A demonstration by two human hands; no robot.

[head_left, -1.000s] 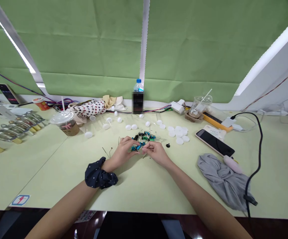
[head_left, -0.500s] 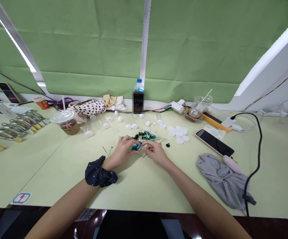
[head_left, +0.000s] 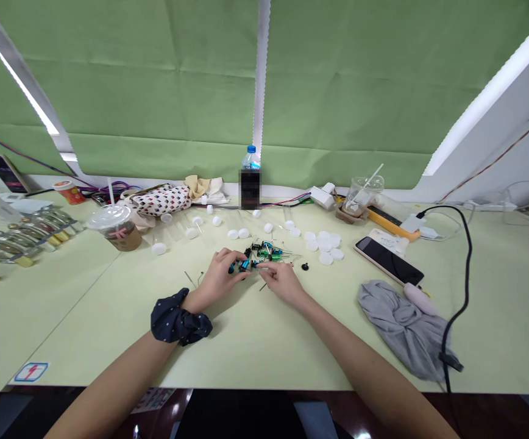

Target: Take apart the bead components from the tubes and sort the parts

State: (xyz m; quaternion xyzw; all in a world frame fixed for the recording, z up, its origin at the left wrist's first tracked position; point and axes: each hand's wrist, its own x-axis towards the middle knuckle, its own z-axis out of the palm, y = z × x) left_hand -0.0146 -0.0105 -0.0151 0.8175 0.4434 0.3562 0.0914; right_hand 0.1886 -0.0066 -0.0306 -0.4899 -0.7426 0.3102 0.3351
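My left hand (head_left: 221,274), with a dark dotted scrunchie (head_left: 180,318) on its wrist, has thumb and fingers closed around a small shiny blue part (head_left: 245,264). Close by on the right is my right hand (head_left: 283,281), its index finger stretched toward that part and its thumb apart below. Whether this fingertip touches the part is too small to tell. Just behind both hands lies a jumbled pile of small blue, green and black parts with thin metal rods (head_left: 268,249). A small black round piece (head_left: 305,266) lies to the right of the pile.
White round discs (head_left: 325,241) and clear tubes with white caps (head_left: 191,233) are scattered behind the pile. A lidded drink cup (head_left: 122,235) stands left. To the right are a phone (head_left: 389,260), a grey cloth (head_left: 399,326) and a black cable (head_left: 467,268).
My right hand's fingers have shifted from a pinch at the blue part to an extended index finger. The blue part now sits nearer my left fingers. The view has moved slightly.
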